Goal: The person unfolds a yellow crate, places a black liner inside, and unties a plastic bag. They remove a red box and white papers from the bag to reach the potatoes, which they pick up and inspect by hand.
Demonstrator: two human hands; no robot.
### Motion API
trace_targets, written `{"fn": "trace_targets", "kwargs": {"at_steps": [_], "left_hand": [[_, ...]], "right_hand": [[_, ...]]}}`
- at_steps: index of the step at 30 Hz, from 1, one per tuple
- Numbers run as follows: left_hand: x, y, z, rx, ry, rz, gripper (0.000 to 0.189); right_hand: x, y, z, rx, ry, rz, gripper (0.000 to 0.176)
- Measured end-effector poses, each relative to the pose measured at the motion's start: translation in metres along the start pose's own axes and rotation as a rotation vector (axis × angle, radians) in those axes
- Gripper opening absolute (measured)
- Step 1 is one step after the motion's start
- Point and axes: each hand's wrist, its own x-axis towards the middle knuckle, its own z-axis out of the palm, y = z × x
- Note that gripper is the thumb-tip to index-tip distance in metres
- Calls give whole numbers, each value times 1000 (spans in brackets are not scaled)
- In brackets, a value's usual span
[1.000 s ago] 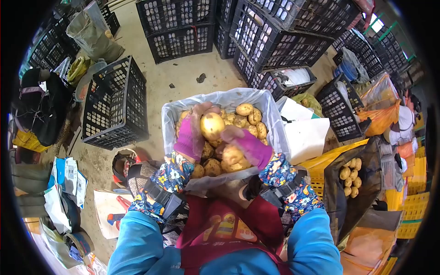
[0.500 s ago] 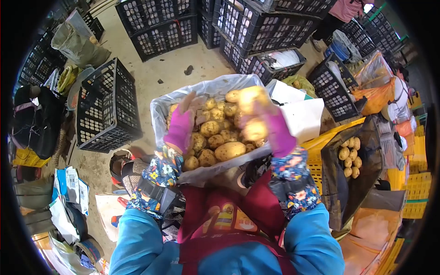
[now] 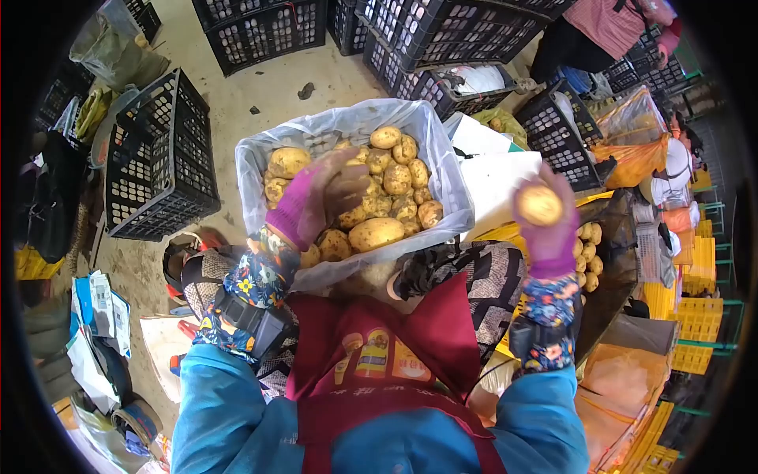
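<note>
My right hand (image 3: 551, 235), in a purple glove, is raised right of the lined crate and holds a potato (image 3: 540, 205). Over the left part of the crate is my left hand (image 3: 322, 193), also purple-gloved, its fingers stretched out above the potatoes and slightly blurred; I see nothing in its grasp. Beneath it, many soil-specked yellow potatoes (image 3: 397, 179) lie in the crate, whose clear plastic liner (image 3: 452, 178) folds over the rim. To the right, a dark-lined yellow crate holds several potatoes (image 3: 588, 251), partly hidden by my right hand and forearm.
White cardboard (image 3: 497, 186) lies beside the lined crate. A black crate (image 3: 162, 158) stands at left, and stacked black crates (image 3: 264, 35) line the back. At upper right stands another person (image 3: 604, 31). Papers (image 3: 99, 324) and bags lie at lower left.
My right hand has swung from over the lined crate out to the right with a potato. My left hand has moved toward the middle of the crate. The view has shifted slightly.
</note>
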Motion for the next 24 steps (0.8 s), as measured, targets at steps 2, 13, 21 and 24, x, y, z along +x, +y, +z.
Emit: {"fn": "trace_targets", "kwargs": {"at_steps": [2,13,21,24], "left_hand": [[-8,12,23,-83,-23,-90,70],[-19,31,-43,-152,402,295,33],[-23,43,-44,218,455,151,50],[-13,18,-39,434,437,283,58]], "right_hand": [[5,13,75,180,-338,131,43],[40,348,157,-1307,-1228,166,61],[90,238,164,-572,-1031,748,54],[65,133,213,-394,-1127,509,46]]}}
